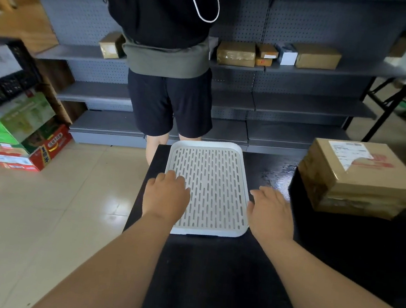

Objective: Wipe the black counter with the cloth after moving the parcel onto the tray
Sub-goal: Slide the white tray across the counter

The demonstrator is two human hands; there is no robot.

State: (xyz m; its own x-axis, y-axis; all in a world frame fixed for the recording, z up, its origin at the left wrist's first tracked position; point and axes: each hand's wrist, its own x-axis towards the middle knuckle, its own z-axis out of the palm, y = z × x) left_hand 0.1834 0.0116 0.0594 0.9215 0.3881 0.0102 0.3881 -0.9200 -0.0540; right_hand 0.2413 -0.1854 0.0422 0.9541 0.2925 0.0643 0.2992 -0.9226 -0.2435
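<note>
The taped cardboard parcel (361, 178) sits on the black worktop (220, 277) at my two o'clock, apart from the white slotted tray (209, 180) at twelve. My left hand (166, 197) lies flat on the tray's left edge; my right hand (272, 215) rests unclenched just beside its right edge.

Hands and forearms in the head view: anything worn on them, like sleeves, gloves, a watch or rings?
Nothing worn shows. The left hand and right hand are bare, with no gloves, and I see no rings. Both forearms are bare right down to the bottom edge of the frame: no sleeve cuffs, no watch, no wristband, no cables or markings. Anything above that edge is out of view.
</note>
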